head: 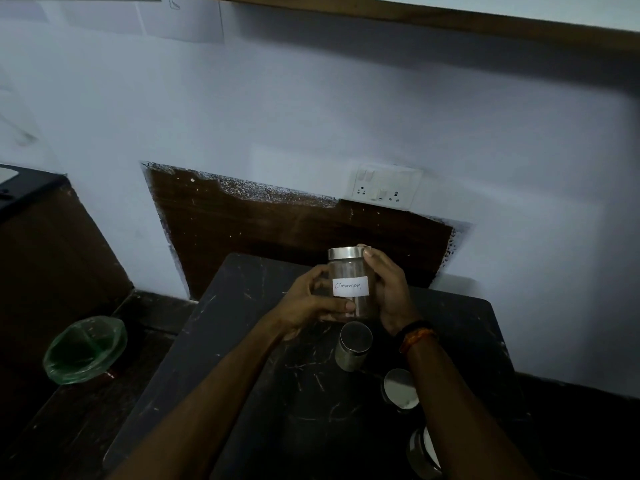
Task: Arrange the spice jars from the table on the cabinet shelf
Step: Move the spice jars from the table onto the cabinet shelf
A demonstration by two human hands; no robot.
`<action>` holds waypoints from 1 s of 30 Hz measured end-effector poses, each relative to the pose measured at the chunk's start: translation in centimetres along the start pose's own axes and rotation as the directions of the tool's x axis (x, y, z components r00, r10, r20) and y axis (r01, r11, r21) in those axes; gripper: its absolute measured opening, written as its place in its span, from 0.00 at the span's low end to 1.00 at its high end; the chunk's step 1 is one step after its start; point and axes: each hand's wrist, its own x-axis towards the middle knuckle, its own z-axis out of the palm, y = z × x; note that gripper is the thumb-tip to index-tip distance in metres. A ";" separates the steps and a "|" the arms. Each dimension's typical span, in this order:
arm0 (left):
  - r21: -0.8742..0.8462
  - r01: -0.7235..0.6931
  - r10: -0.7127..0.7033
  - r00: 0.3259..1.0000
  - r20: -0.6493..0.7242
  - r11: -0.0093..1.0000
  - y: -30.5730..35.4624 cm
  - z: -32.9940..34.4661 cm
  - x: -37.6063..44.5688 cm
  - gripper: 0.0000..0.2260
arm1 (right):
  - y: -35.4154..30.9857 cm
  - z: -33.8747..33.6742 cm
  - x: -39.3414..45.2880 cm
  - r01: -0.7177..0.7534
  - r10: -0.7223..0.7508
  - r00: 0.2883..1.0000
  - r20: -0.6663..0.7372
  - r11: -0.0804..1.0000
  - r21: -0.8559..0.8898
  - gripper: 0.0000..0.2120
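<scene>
I seem to stand in a plain, dim room of a home: a scratched dark table (263, 368) against a pale painted wall (311, 109), a switch-and-socket plate (384, 187) on it above the table, and a green-lined bin (85, 349) on the floor left of it.

Handwritten "Cinnamon" on white paper label (351, 286), stuck to front of glass jar (349, 284) with metal lid. Dark ink, slightly slanted. No readable text on the three other jars nearer the camera than the labelled jar; lids and sides only.
</scene>
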 end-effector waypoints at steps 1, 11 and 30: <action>0.023 0.000 0.000 1.000 0.010 1.000 0.3 0.0 0.0 0.33 | -0.2 0.0 0.0 0.006 -0.006 1.000 -0.004 1.000 0.017 0.20; 0.206 0.010 -0.007 1.000 -0.018 0.978 2.3 0.4 0.5 0.30 | -0.6 0.3 -0.5 0.015 -0.015 1.000 -0.007 0.999 0.029 0.22; 0.346 -0.011 0.003 1.000 0.023 0.938 10.7 0.5 4.0 0.24 | -4.6 2.4 -0.7 0.063 -0.063 0.998 0.003 0.998 -0.017 0.22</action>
